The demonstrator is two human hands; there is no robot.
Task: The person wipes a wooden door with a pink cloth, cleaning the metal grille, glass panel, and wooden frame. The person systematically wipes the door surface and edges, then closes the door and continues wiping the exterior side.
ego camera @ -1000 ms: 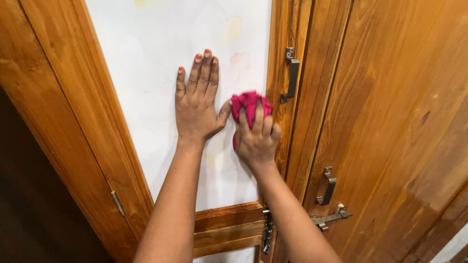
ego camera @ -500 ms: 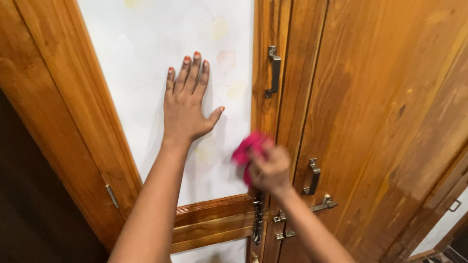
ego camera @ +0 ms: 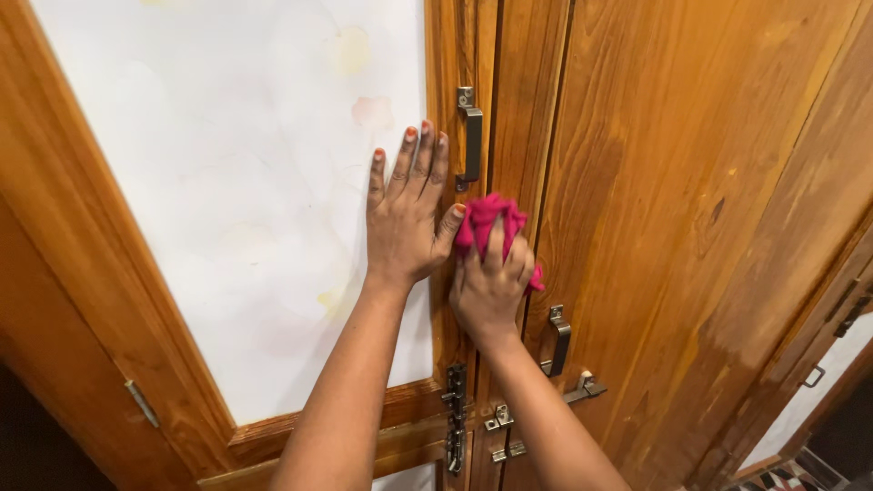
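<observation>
My left hand (ego camera: 406,214) lies flat with fingers spread on the white frosted panel (ego camera: 227,200) of a wooden door, close to the panel's right edge. My right hand (ego camera: 491,284) is closed on a crumpled pink cloth (ego camera: 486,218) and presses it against the wooden door stile (ego camera: 455,55) just right of the panel. The cloth sits below a metal pull handle (ego camera: 469,136). My left thumb nearly touches the cloth.
A second wooden door (ego camera: 691,200) stands to the right with its own metal handle (ego camera: 556,340). A latch (ego camera: 584,386) and a vertical bolt (ego camera: 455,418) sit lower down. The wooden frame (ego camera: 82,300) with a small hinge (ego camera: 141,404) runs along the left.
My right hand with the pink cloth moved down the panel and then back up onto the wooden stile. My left hand shifted right along the panel. The view shifted too.
</observation>
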